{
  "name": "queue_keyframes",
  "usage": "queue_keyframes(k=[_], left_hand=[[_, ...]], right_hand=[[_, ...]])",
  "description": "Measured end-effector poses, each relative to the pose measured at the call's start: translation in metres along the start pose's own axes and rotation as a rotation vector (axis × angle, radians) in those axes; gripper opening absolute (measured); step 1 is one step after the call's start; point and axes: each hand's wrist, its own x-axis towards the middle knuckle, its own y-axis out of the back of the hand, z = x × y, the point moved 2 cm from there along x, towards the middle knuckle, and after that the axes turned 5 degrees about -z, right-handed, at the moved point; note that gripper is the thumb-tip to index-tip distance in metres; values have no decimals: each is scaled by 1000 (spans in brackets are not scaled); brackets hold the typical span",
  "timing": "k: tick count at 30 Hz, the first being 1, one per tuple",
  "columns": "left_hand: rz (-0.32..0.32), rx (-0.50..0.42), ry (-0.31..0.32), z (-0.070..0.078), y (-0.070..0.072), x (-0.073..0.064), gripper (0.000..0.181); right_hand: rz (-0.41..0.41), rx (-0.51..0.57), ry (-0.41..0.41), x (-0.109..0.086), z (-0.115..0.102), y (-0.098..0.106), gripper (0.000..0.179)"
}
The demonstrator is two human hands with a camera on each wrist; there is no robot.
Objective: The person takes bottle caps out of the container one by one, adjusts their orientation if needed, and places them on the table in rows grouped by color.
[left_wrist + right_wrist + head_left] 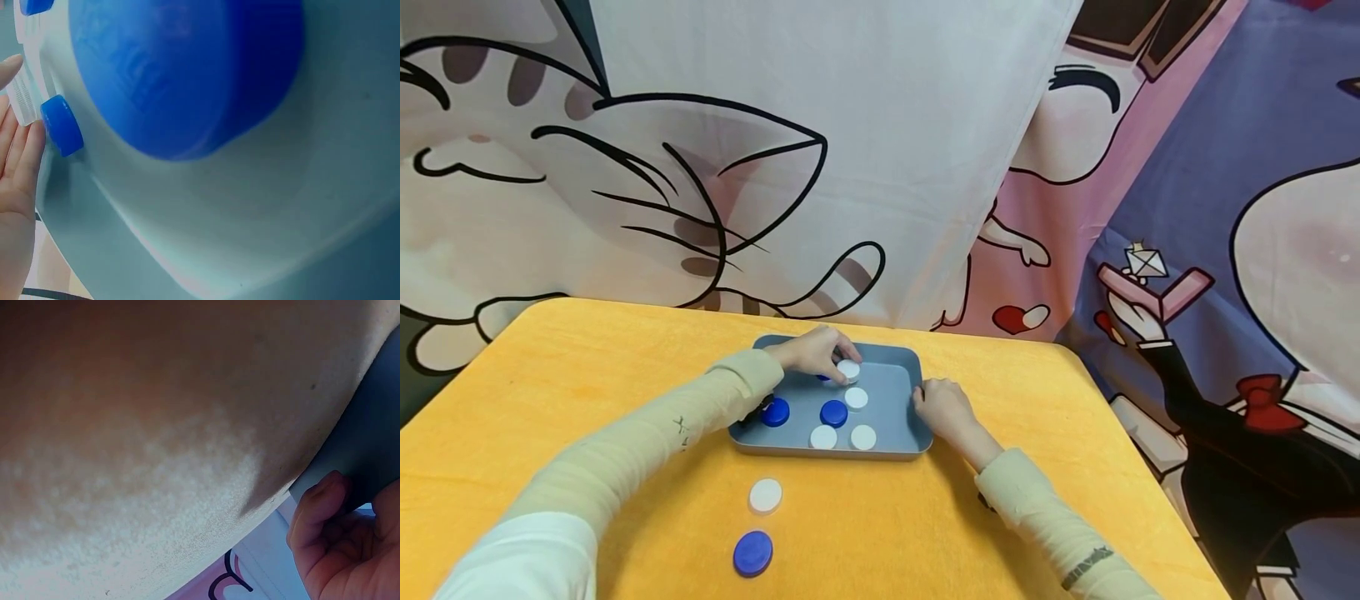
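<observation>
A shallow grey-blue tray [891, 379] holds several white and blue bottle caps. Over its far part, my left hand [814, 350] pinches a white cap [848, 371] between thumb and fingers. In the left wrist view, that hand [17, 194] is at the left edge on the clear-white cap [22, 100], with a blue cap [62, 125] beside the fingertips. Another blue cap [181, 69] looms close to that camera. My right hand [949, 410] grips the tray's right rim; in the right wrist view its curled fingers [319, 512] meet the tray edge.
On the yellow tabletop [647, 350], a white cap [765, 496] and a blue cap [752, 553] lie in front of the tray. A cartoon-printed cloth [887, 167] hangs behind the table's far edge and along its right side.
</observation>
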Motion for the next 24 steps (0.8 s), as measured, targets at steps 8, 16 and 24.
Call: queue_keyframes(k=[8,16,24], left_hand=[[53,-9,-11,0,6,-3,36],[82,-54,-12,3,9,-6,38],[84,-74,3,11,10,-11,41]], right_hand=[[-1,1,-1,-1,-1,0,35],[-3,-3,-11,0,-1,0,34],[-9,3,-15,0,-1,-1,35]])
